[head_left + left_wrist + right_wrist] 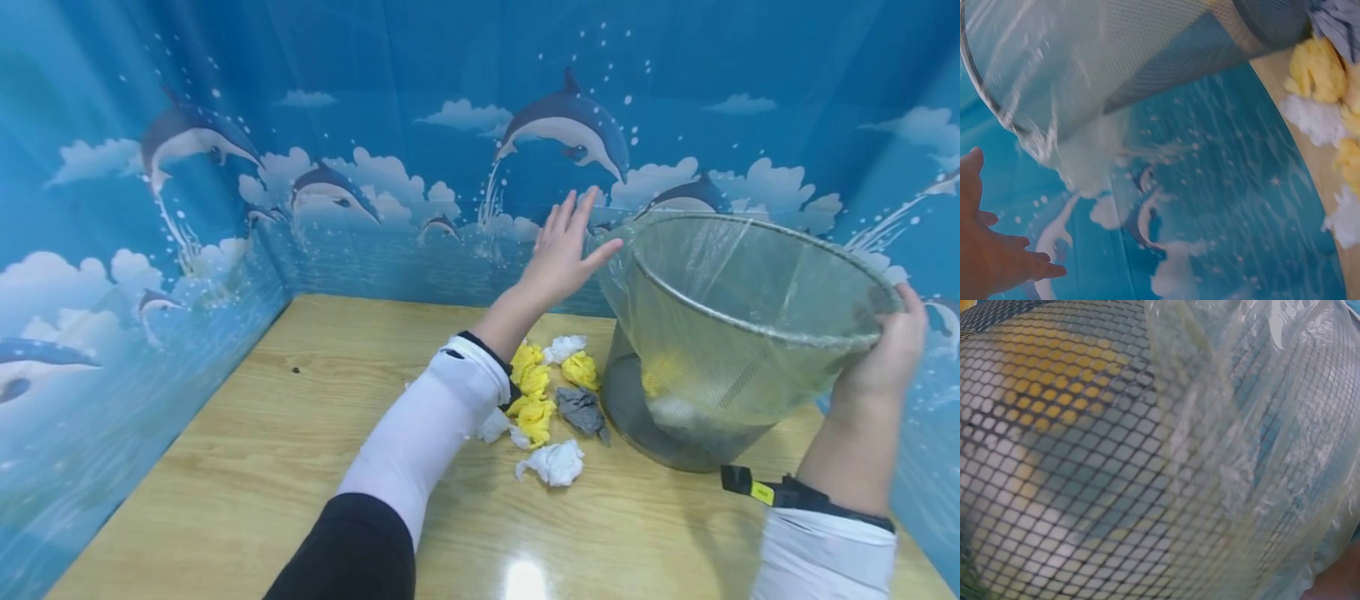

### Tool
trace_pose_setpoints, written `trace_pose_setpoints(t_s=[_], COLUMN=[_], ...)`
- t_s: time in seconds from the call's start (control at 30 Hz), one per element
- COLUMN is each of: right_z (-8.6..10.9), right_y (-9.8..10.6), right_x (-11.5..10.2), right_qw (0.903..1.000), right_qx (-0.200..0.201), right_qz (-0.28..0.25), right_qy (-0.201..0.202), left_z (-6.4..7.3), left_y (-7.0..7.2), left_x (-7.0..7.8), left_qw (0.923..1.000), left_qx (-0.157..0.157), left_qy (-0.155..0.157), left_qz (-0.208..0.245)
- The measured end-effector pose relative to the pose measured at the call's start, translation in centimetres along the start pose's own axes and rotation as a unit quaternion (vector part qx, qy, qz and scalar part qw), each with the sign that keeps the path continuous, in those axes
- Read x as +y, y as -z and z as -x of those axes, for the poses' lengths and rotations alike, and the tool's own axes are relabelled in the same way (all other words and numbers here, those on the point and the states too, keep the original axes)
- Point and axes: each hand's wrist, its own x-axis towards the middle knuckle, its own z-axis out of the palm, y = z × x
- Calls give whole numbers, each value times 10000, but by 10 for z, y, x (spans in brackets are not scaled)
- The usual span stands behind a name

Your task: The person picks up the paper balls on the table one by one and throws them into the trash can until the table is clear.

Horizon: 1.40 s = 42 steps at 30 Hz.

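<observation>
A dark wire-mesh wastebasket (626, 392) stands at the right of the table, lined with a thin, see-through yellowish bag (720, 358) folded over its rim. My right hand (885, 354) grips the rim on the right side. Just left of the rim, my left hand (561, 254) is raised with its fingers spread, holding nothing; the left wrist view shows this hand (994, 250) apart from the bag's edge. Yellow and white crumpled pieces show through the mesh (1066, 381) in the right wrist view.
Beside the basket's left lie several crumpled papers: yellow (534, 417), white (557, 463) and grey (581, 408). My left forearm partly covers them. A dolphin-print curtain (420, 167) closes off the back and sides of the wooden table (285, 433).
</observation>
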Motion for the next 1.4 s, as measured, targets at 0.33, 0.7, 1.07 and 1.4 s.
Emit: trace_pose_setpoints(t_s=[0.33, 0.7, 1.07, 1.4], right_z=[-1, 0, -3, -3], right_y=[0, 1, 1, 1], right_x=[-2, 1, -1, -2], right_qw=[9998, 9999, 9999, 9999], right_qx=[-10, 12, -23, 17], right_qz=[-202, -94, -163, -144], right_qy=[-61, 48, 49, -23], left_z=[3, 18, 62, 107], left_y=[2, -14, -30, -40], left_x=[-45, -76, -113, -142], left_qw=[9977, 9944, 9860, 9748], left_qx=[164, -287, -1205, -1995], left_qy=[651, 996, 1060, 624], left_qz=[-47, -184, -446, -780])
